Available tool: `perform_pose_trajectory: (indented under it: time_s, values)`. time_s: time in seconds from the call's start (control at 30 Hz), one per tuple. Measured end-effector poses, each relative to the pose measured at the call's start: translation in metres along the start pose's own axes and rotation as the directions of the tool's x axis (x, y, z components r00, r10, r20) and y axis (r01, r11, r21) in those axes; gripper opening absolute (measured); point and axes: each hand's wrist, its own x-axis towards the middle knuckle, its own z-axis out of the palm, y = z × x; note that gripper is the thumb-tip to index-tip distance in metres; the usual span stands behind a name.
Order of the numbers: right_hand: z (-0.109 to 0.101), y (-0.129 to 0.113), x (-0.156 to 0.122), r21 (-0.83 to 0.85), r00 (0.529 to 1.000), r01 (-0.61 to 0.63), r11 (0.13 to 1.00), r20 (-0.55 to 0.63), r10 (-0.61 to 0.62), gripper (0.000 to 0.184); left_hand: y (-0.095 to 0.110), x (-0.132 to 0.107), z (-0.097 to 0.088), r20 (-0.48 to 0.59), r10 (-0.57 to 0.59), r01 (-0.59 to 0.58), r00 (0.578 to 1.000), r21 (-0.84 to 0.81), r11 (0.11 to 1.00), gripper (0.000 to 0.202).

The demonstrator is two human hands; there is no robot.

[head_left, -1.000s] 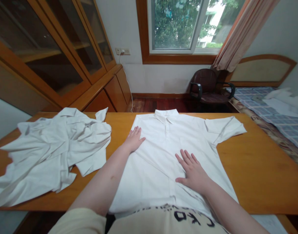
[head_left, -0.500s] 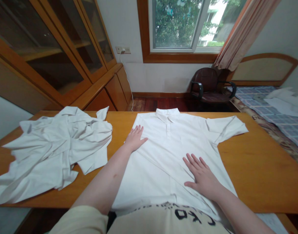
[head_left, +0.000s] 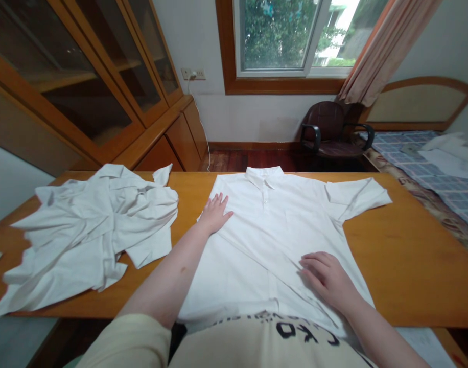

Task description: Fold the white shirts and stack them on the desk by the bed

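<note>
A white short-sleeved polo shirt (head_left: 257, 245) lies front up on the wooden table (head_left: 410, 266), its collar at the far edge. One sleeve (head_left: 358, 197) stretches out to the right; no left sleeve shows. My left hand (head_left: 216, 213) rests flat with fingers spread on the shirt's left side, below the shoulder. Over the lower right of the shirt, my right hand (head_left: 328, 278) is curled, thumb and fingertips drawn together at a diagonal crease in the cloth. The shirt's hem lies close against my body.
A crumpled heap of white clothing (head_left: 92, 230) covers the table's left part. Beyond the table are a glass-fronted cabinet (head_left: 103, 92), a brown armchair (head_left: 328, 130) and a bed (head_left: 421, 153). A white cord (head_left: 201, 117) hangs from the wall socket.
My right hand has gone from flat and spread to curled, thumb and fingers closing at the cloth. The left hand stays in place on the shirt. The view has shifted slightly.
</note>
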Motion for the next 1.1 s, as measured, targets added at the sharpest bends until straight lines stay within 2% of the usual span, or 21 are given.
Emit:
perform_pose_trajectory:
  time_s: [0.1, 0.17, 0.2, 0.27, 0.3, 0.4, 0.5, 0.6, 0.73, 0.83, 0.93, 1.0, 1.03, 1.1]
  values:
    - [-0.004, 0.001, -0.001, 0.113, 0.985, -0.166, 0.98, -0.028, 0.17, 0.03, 0.025, -0.005, -0.013, 0.03, 0.068, -0.067, 0.997, -0.026, 0.997, 0.059]
    - [-0.005, 0.003, 0.002, 0.15, 0.956, -0.285, 0.947, -0.027, 0.292, 0.034, 0.05, -0.013, -0.02, 0.057, 0.238, -0.233, 0.97, -0.081, 0.969, 0.053]
    - [-0.006, 0.003, 0.004, 0.154, 0.945, -0.321, 0.935, -0.013, 0.327, 0.036, 0.064, -0.018, -0.023, 0.077, 0.333, -0.323, 0.94, -0.123, 0.938, 0.051]
    - [-0.006, 0.002, 0.01, 0.148, 0.939, -0.343, 0.928, 0.032, 0.342, 0.038, 0.09, -0.029, -0.023, 0.139, 0.491, -0.462, 0.86, -0.2, 0.864, 0.049]
    - [-0.006, 0.001, 0.012, 0.142, 0.942, -0.336, 0.931, 0.056, 0.331, 0.038, 0.1, -0.034, -0.021, 0.162, 0.53, -0.494, 0.833, -0.214, 0.842, 0.05]
    - [-0.002, -0.003, 0.019, 0.112, 0.97, -0.242, 0.964, 0.067, 0.235, 0.038, 0.118, -0.047, -0.007, 0.128, 0.564, -0.532, 0.816, -0.217, 0.818, 0.058]
    - [0.006, -0.004, 0.023, 0.006, 0.991, -0.113, 0.994, 0.078, 0.112, 0.041, 0.116, -0.053, 0.009, 0.027, 0.574, -0.556, 0.818, -0.216, 0.803, 0.064]
    - [0.016, 0.0, 0.028, -0.131, 0.973, -0.034, 0.991, 0.222, 0.063, 0.062, 0.106, -0.051, 0.017, -0.006, 0.576, -0.564, 0.818, -0.212, 0.798, 0.067]
    - [0.025, 0.005, 0.046, -0.203, 0.94, 0.027, 0.979, 0.338, 0.044, 0.08, 0.093, -0.039, 0.012, 0.02, 0.565, -0.55, 0.825, -0.203, 0.81, 0.071]
    - [0.029, 0.005, 0.067, -0.208, 0.937, 0.039, 0.977, 0.346, 0.037, 0.082, 0.083, -0.021, 0.003, 0.077, 0.542, -0.515, 0.837, -0.226, 0.827, 0.073]
    - [0.032, 0.004, 0.085, -0.22, 0.943, 0.026, 0.975, 0.328, 0.048, 0.081, 0.072, -0.003, -0.004, 0.136, 0.533, -0.472, 0.835, -0.32, 0.821, 0.073]
    - [0.033, 0.003, 0.092, -0.212, 0.955, 0.022, 0.977, 0.293, 0.043, 0.079, 0.066, 0.004, -0.004, 0.078, 0.499, -0.417, 0.863, -0.445, 0.792, 0.061]
    - [0.033, 0.003, 0.093, -0.199, 0.963, 0.022, 0.98, 0.266, 0.032, 0.078, 0.064, 0.006, -0.002, 0.008, 0.444, -0.378, 0.896, -0.51, 0.773, 0.053]
    - [0.032, 0.003, 0.094, -0.148, 0.979, 0.033, 0.988, 0.202, -0.003, 0.069, 0.062, 0.004, 0.003, -0.156, 0.263, -0.303, 0.952, -0.593, 0.746, 0.04]
